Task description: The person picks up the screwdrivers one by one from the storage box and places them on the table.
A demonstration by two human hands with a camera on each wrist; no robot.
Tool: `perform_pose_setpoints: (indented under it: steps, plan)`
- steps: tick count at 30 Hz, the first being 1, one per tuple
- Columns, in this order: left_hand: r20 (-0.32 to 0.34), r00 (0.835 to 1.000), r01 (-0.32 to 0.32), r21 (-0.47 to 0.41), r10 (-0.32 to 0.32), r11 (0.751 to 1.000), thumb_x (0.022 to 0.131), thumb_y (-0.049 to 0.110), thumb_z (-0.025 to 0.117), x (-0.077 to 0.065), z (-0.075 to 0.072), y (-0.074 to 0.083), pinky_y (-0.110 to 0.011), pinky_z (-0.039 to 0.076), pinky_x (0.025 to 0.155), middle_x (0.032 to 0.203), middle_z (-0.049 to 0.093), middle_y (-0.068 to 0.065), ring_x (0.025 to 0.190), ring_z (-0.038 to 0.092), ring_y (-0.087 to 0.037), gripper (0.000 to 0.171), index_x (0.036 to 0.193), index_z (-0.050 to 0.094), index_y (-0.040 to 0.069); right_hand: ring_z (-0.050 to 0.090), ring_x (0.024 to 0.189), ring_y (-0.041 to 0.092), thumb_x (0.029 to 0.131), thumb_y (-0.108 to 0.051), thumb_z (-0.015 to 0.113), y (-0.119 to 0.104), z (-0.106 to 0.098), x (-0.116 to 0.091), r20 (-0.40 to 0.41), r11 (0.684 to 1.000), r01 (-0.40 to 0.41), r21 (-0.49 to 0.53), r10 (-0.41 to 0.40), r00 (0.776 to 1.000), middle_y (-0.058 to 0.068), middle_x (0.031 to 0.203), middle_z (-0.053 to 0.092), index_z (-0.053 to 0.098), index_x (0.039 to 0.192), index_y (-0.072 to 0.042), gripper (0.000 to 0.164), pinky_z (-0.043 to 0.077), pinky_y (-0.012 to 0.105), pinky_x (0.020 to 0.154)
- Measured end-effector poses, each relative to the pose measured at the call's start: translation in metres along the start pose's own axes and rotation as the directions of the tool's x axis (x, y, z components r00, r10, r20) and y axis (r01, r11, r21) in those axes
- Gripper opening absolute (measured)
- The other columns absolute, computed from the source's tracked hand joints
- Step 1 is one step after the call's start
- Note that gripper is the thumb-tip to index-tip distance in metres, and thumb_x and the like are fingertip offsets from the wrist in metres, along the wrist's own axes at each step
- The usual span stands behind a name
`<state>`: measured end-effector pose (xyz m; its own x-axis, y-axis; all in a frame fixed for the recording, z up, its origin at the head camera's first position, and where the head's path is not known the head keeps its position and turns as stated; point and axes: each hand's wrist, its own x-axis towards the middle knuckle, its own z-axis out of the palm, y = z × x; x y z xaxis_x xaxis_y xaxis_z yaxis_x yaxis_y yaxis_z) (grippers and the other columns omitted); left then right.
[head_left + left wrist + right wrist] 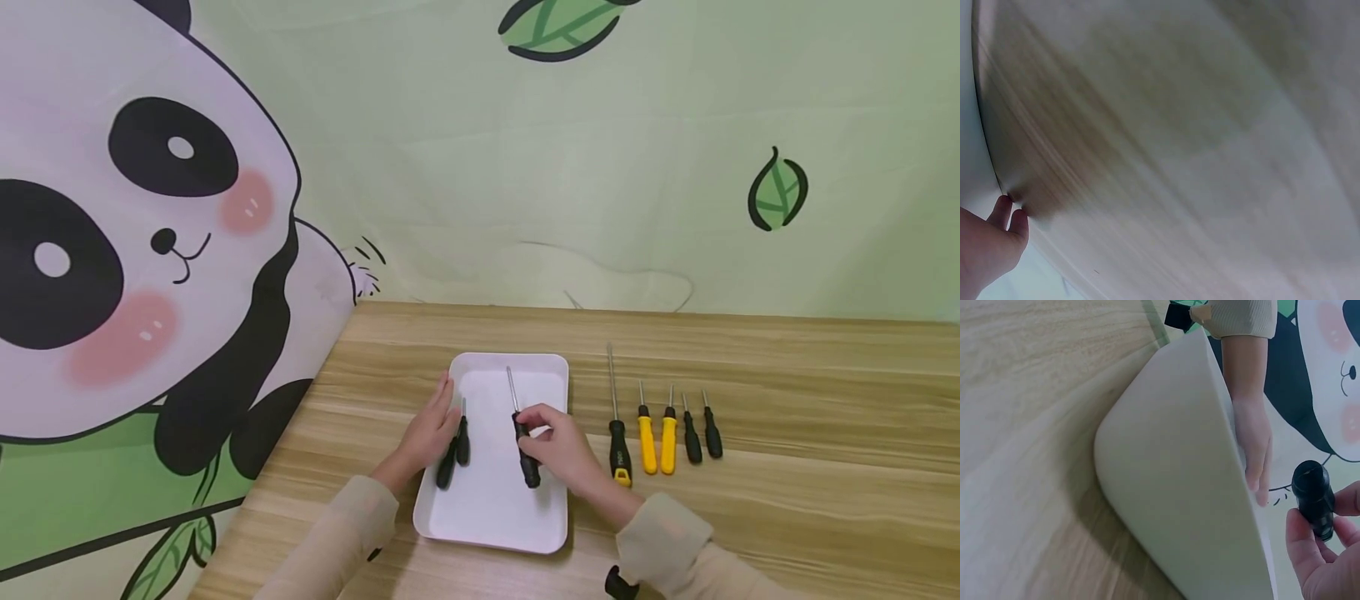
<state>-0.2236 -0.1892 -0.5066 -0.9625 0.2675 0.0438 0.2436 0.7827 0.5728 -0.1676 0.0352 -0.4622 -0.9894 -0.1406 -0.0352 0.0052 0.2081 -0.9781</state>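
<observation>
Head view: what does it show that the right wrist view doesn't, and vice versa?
Only head: the inside of the white tray, two dark-handled screwdrivers lying in it, the row of five screwdrivers beside it, and the shaft of the held screwdriver.

Only right wrist: the tray's outer side wall broadside, and the held handle end-on.

Both: tray, held screwdriver, left hand, right hand, wood tabletop, panda backdrop.

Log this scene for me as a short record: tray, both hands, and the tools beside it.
Tray: white; two black-handled screwdrivers inside, toward its left
Left hand: touching the tray's left edge
Right hand: gripping another black-handled screwdriver above the tray
Row right of tray: large screwdriver, two yellow-handled ones, two small black-handled ones
</observation>
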Motion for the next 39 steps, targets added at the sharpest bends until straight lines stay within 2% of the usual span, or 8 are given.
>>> perform_pose_setpoints:
  steps: [12, 21, 31, 36, 39]
  plan:
    - [0.008, 1.000, 0.003, -0.007, -0.003, 1.000, 0.096, 0.026, 0.034, 0.000, -0.001, 0.001, -0.043, 0.023, 0.109, 0.152, 0.008, -0.005, 0.136, 0.021, -0.025, 0.054, 0.142, 0.017, 0.004, 0.055, 0.065, 0.012, 0.078, 0.001, 0.060, 0.001, -0.018, -0.003, -0.016, 1.000, -0.011, 0.024, 0.011, 1.000, 0.016, 0.098, 0.058, 0.060, 0.101, -0.001, 0.023, 0.047, 0.020, 0.060]
    - [0.000, 1.000, -0.004, -0.009, 0.004, 1.000, 0.096, 0.025, 0.035, -0.001, 0.000, 0.000, -0.044, 0.023, 0.108, 0.152, 0.009, -0.007, 0.136, 0.021, -0.026, 0.054, 0.142, 0.017, 0.004, 0.055, 0.070, 0.013, 0.079, 0.000, 0.061, 0.003, -0.035, -0.005, -0.064, 1.000, 0.015, -0.026, -0.017, 0.998, 0.017, 0.101, 0.060, 0.060, 0.103, -0.001, 0.025, 0.046, 0.017, 0.059]
    - [0.003, 1.000, 0.002, 0.002, -0.002, 1.000, 0.096, 0.025, 0.035, -0.001, 0.000, 0.000, -0.044, 0.024, 0.108, 0.152, 0.009, -0.006, 0.136, 0.022, -0.026, 0.054, 0.142, 0.017, 0.004, 0.055, 0.078, 0.015, 0.081, -0.003, 0.059, 0.006, -0.055, -0.005, -0.072, 0.997, -0.021, -0.069, 0.016, 0.997, 0.016, 0.109, 0.057, 0.058, 0.107, -0.003, 0.026, 0.047, 0.018, 0.064]
    - [0.005, 1.000, 0.006, -0.001, -0.006, 1.000, 0.096, 0.024, 0.035, -0.001, 0.000, 0.001, -0.044, 0.024, 0.108, 0.152, 0.010, -0.007, 0.136, 0.021, -0.025, 0.054, 0.142, 0.018, 0.003, 0.057, 0.077, 0.015, 0.082, -0.005, 0.060, 0.009, -0.065, -0.005, -0.089, 0.993, -0.002, -0.117, -0.009, 0.996, 0.017, 0.109, 0.059, 0.059, 0.107, -0.003, 0.026, 0.048, 0.017, 0.063]
    - [0.004, 1.000, 0.005, -0.002, -0.005, 1.000, 0.096, 0.024, 0.036, -0.001, -0.001, 0.002, -0.044, 0.024, 0.108, 0.152, 0.010, -0.007, 0.136, 0.022, -0.025, 0.054, 0.142, 0.018, 0.003, 0.058, 0.075, 0.015, 0.082, -0.004, 0.059, 0.011, -0.070, -0.004, -0.089, 0.994, 0.014, -0.111, -0.024, 0.996, 0.019, 0.108, 0.058, 0.058, 0.108, -0.001, 0.026, 0.049, 0.017, 0.063]
